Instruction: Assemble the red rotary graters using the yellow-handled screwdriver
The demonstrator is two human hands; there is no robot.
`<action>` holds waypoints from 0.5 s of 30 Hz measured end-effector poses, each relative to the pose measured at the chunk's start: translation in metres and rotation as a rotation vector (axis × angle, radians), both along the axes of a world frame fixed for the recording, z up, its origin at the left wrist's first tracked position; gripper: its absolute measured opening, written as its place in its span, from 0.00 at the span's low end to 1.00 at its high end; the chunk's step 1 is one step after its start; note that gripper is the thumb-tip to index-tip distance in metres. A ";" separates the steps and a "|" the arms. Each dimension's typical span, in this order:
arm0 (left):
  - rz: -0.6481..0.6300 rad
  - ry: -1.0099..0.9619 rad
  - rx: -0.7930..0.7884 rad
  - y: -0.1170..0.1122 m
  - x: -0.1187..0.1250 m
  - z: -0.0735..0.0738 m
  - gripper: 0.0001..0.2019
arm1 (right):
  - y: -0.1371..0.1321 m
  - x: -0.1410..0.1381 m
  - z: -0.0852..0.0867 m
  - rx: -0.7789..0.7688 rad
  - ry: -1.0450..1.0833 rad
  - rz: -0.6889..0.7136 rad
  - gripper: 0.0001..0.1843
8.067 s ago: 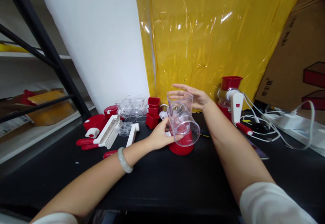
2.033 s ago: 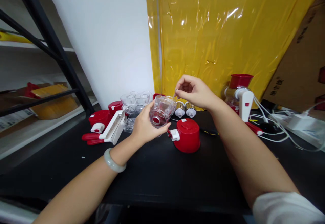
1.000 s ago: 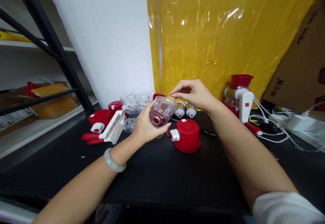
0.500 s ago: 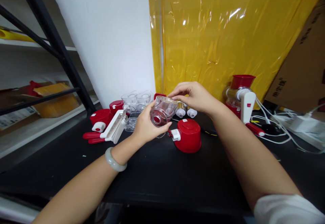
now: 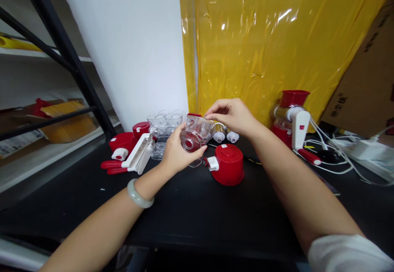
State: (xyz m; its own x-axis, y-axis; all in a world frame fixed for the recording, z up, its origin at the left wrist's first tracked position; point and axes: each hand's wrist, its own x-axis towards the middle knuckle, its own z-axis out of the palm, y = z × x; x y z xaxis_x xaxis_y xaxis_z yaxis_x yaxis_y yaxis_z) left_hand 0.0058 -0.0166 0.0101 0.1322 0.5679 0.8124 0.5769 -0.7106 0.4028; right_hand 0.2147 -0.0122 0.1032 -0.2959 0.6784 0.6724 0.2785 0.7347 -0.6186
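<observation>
My left hand (image 5: 180, 150) is wrapped around a clear plastic housing (image 5: 197, 131), held tilted above the table with its round end towards me. A red spot shows through the ring on that end. At the housing's far rim, my right hand (image 5: 230, 114) has thumb and fingertips pinched together; whether they grip the rim or something small there, I cannot tell. Just below the held part stands a red base (image 5: 229, 166) with a white knob (image 5: 213, 163) on its left side. Behind my right hand lie drum graters (image 5: 219, 133) with white ends.
Several clear housings (image 5: 174, 119), more red bases (image 5: 122, 142) and white crank handles with red grips (image 5: 137, 157) lie at left. An assembled red-and-clear rotary grater (image 5: 291, 118) stands at right, near white cables (image 5: 341, 167) and a power strip (image 5: 366, 150). Yellow film (image 5: 261, 46) hangs behind.
The clear housing has turned slightly in my left hand, so its round end faces me more. My right hand has shifted slightly at the rim.
</observation>
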 end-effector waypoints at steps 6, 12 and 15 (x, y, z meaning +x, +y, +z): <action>0.003 -0.002 0.020 0.002 0.000 -0.002 0.40 | -0.001 -0.001 0.000 0.087 -0.055 -0.040 0.08; 0.001 -0.007 0.018 -0.001 0.001 0.000 0.39 | 0.001 -0.005 -0.003 0.102 -0.072 -0.025 0.06; 0.007 -0.006 0.018 -0.001 0.001 0.000 0.39 | 0.001 -0.006 -0.003 0.089 -0.066 -0.025 0.06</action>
